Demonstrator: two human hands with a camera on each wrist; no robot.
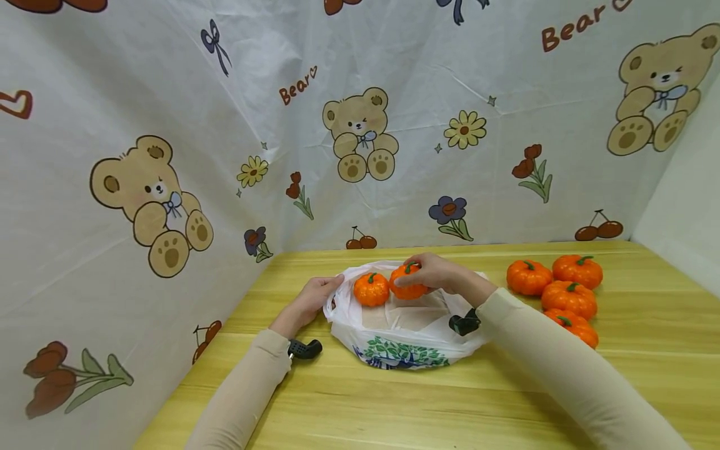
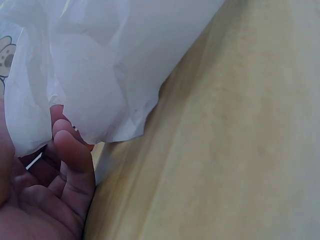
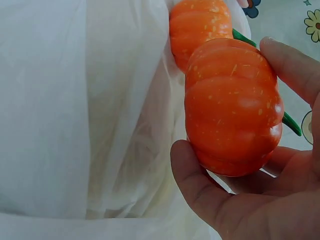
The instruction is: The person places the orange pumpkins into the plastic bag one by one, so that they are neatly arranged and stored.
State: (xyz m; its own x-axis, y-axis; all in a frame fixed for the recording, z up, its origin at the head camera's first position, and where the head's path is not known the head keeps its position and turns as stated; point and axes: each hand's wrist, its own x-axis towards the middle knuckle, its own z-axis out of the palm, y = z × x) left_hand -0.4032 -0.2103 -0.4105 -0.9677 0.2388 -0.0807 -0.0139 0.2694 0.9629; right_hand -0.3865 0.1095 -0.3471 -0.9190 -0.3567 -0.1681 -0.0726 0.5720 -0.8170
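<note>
Grips 1 shiny orange ridged pumpkin with a green stem [image 1: 407, 290] in the right hand [image 1: 437, 274], fingers and thumb bent around it. Holds it within the mouth of the open white plastic bag with a green leaf print [image 1: 394, 340], close to the far rim, stem up. Looks squat, wider from side to side than from stem to bottom. Sits just to the right of a 2nd orange ridged pumpkin [image 1: 371, 291] inside the bag; cannot tell about touching, or about resting on the bag's bottom.

Pinches the bag's left rim with the left hand [image 1: 316, 295], near that 2nd pumpkin but outside, on the other side of the thin plastic.

Look right of the bag for 4 more shiny orange ridged pumpkins [image 1: 569, 300], bunched close together on the yellow wood-grain surface [image 1: 349, 406]. Nearer to the right hand than to the left hand. Tucked partly behind the cream right sleeve [image 1: 562, 375] at the near end. Cut off from the inside of the bag by its right rim, with a small black plastic wrist piece [image 1: 464, 322] hanging just over there too.
</note>
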